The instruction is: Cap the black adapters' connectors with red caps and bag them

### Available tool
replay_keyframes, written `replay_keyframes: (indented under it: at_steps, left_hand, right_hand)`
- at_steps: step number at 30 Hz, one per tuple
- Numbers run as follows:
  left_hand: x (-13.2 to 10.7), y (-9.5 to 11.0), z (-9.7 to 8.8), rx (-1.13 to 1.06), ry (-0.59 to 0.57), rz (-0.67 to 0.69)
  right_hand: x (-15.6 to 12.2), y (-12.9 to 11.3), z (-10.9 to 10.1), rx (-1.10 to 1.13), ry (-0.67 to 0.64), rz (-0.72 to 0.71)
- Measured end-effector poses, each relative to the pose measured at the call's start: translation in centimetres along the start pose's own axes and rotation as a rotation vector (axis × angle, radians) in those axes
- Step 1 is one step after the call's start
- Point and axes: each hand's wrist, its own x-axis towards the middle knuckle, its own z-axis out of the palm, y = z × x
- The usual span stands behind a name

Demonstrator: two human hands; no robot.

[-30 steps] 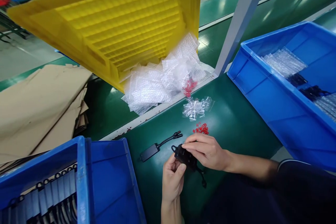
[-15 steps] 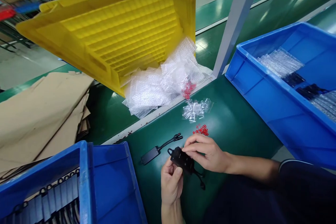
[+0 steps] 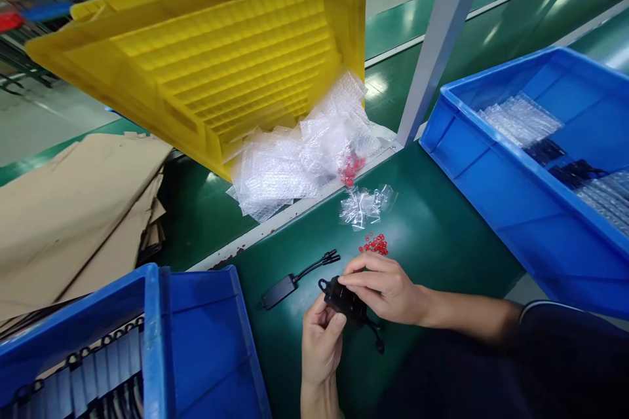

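My left hand (image 3: pixel 322 344) is closed around the lower end of a small black adapter box (image 3: pixel 346 301) with a hanging loop and a short black cable. The box is tilted above the green bench. My right hand (image 3: pixel 388 287) has thumb and fingers pinched together at the box's upper edge; whatever is between the fingertips cannot be made out. A second black adapter box (image 3: pixel 279 292) with a forked cable lies on the bench to the left. Just beyond my right hand is a loose heap of small red rings (image 3: pixel 375 245). Small clear bags (image 3: pixel 364 207) lie behind them.
Bubble-wrap bags (image 3: pixel 280 173) are piled against a tilted yellow tray (image 3: pixel 236 65). One blue bin (image 3: pixel 206 340) at left holds rows of similar boxes; another blue bin (image 3: pixel 491 170) at right holds wrapped ones. A grey post (image 3: pixel 437 52) and cardboard sheets (image 3: pixel 73 209) stand farther back.
The adapter box has shifted slightly right and tilted a little in my left hand. My right hand keeps its pinch at the upper edge. The view has moved slightly.
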Motion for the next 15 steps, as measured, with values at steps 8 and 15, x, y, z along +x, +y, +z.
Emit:
replay_keyframes:
  at_steps: [8, 15]
  left_hand:
    - [0.04, -0.19, 0.14, 0.0, 0.01, -0.005]
    - [0.08, -0.42, -0.09, -0.072, 0.198, -0.024]
  right_hand:
    - [0.03, -0.07, -0.13, 0.076, -0.011, 0.056]
    - [0.23, -0.53, -0.49, 0.214, -0.091, 0.059]
